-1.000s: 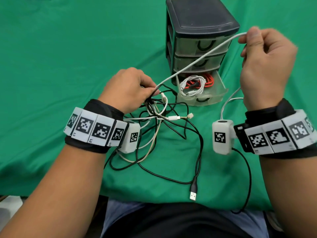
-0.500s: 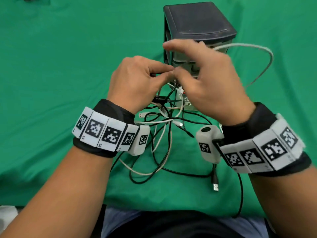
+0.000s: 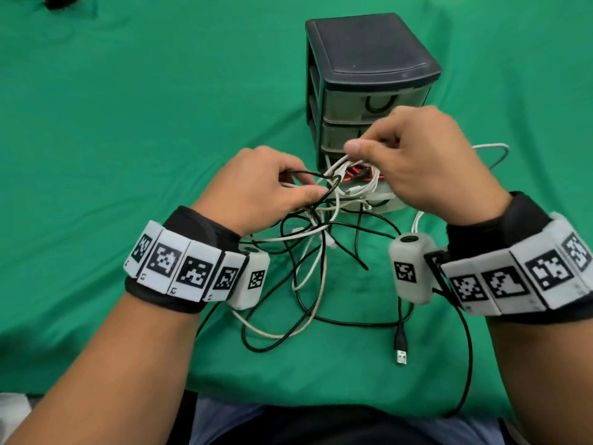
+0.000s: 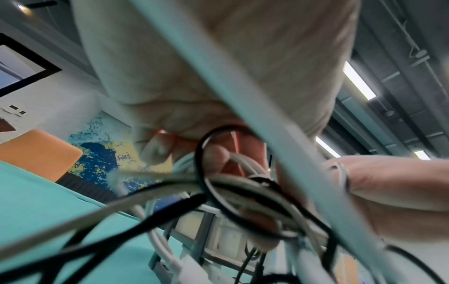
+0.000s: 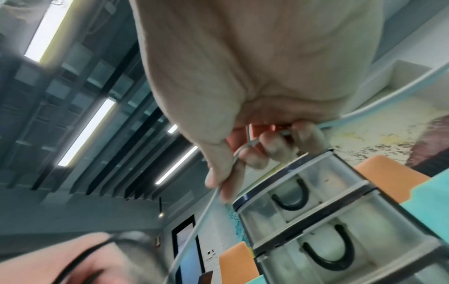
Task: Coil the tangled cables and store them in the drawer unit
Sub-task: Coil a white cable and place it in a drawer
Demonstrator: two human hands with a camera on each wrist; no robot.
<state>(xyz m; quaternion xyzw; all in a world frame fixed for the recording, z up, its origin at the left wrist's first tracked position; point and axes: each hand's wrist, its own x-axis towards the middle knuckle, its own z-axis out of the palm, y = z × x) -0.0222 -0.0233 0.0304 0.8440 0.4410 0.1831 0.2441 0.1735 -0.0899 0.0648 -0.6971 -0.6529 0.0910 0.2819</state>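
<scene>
Cables [image 3: 308, 252] pinched by both hands, tangle dangling

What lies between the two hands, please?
In the head view, a taut white cable runs from the left hand to the right hand, above the open drawer.

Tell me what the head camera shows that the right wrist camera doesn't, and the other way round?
Only the head view shows the tangled cables on the green cloth, a loose USB plug, and the open bottom drawer with coiled white and red cables inside.

Only the right wrist view shows the grip from below: thumb and fingers pinching the white cable, plus ceiling lights.

Both show the right hand holding that cable, the left hand holding the tangle, and the drawer unit with two shut upper drawers.
</scene>
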